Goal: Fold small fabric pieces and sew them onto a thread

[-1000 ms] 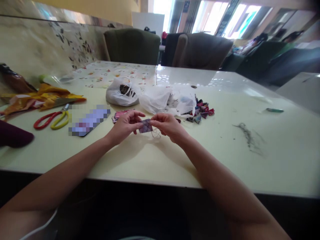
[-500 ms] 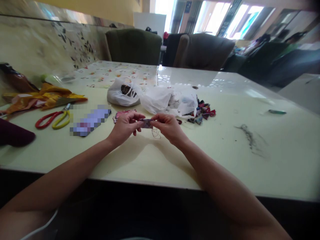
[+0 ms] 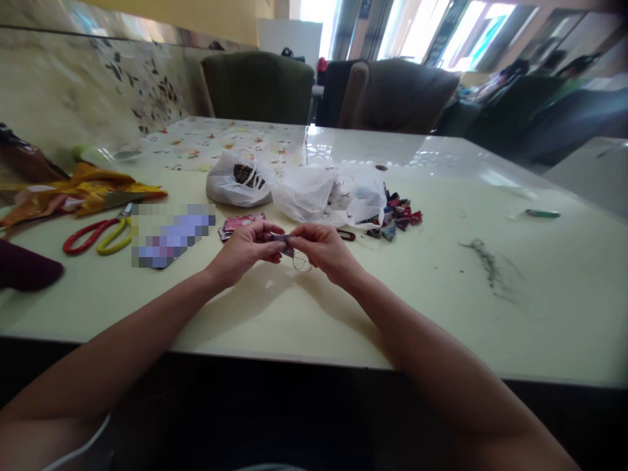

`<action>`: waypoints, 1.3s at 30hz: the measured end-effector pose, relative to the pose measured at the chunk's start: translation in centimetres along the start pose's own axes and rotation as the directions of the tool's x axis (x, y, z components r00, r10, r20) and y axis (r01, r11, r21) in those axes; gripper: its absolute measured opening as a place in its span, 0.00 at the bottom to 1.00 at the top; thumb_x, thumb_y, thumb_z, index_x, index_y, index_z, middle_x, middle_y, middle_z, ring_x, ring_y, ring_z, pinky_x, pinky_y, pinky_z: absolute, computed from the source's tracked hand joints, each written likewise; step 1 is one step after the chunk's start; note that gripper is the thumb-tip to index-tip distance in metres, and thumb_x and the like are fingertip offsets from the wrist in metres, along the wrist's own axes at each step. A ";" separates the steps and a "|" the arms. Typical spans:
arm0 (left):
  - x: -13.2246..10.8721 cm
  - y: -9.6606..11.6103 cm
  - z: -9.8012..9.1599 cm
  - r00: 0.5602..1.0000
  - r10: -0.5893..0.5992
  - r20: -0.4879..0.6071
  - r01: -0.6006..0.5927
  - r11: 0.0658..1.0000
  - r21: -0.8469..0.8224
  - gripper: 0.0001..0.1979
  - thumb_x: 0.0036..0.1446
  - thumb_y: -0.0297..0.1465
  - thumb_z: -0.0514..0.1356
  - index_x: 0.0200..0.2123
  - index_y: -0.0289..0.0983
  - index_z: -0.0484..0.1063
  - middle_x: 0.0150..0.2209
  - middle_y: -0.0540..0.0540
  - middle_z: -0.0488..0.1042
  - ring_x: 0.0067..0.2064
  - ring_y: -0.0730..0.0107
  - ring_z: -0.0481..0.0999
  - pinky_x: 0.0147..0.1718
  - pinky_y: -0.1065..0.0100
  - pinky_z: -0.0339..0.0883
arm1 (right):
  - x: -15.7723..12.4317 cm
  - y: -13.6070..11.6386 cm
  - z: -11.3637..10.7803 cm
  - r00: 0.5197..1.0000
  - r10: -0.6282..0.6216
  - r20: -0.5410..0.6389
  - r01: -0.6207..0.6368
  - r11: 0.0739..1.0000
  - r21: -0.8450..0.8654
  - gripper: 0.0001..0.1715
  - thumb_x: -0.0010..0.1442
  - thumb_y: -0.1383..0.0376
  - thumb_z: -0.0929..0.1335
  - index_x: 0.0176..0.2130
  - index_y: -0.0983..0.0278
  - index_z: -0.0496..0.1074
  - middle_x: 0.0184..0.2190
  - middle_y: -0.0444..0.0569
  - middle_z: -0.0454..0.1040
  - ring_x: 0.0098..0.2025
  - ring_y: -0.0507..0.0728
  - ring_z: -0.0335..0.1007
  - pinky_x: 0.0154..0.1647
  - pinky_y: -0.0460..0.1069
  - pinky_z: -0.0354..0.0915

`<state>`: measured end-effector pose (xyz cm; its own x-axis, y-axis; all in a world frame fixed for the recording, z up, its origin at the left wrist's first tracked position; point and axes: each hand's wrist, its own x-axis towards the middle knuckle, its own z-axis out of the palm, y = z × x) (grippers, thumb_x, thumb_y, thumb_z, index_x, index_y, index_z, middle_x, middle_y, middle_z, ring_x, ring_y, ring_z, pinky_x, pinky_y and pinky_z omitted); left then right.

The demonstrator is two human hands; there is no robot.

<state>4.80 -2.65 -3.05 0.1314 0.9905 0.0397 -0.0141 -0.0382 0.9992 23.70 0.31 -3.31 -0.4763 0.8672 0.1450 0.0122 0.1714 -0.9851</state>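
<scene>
A small purplish piece of fabric is pinched between my two hands above the near part of the table. My left hand grips its left side between thumb and fingers. On its other side, the fingertips of my right hand close on the cloth, partly covering it. A thin dark thread hangs in loops below the cloth; whether a needle is there, I cannot make out. Behind my left hand lies a stack of pink patterned fabric pieces. A dark red oval object lies just past my right hand.
White plastic bags stand beyond my hands, with a pile of colourful gathered fabric bits beside them. Scissors, a pixelated phone-shaped object and yellow cloth lie left. Thread scraps and a green tool lie right.
My hands have come closer together, and the fabric between them is now more bunched and covered. The whole view has shifted slightly.
</scene>
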 end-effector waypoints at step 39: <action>0.5 -0.4 -0.5 0.981 -0.138 -0.137 0.132 0.990 -0.051 0.10 0.45 0.35 0.74 0.31 0.36 0.82 0.29 0.45 0.81 0.23 0.75 0.74 0.27 0.71 0.74 | 0.2 -0.4 -1.2 0.978 -0.200 -0.054 0.146 0.852 -0.503 0.08 0.59 0.67 0.69 0.29 0.66 0.76 0.25 0.44 0.71 0.28 0.50 0.60 0.34 0.48 0.54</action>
<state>4.39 -2.06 -3.40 -0.0054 0.9949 -0.1004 -0.0472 0.1000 0.9939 24.65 0.97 -2.78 -0.4214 0.8393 0.3436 0.3828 0.5081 -0.7715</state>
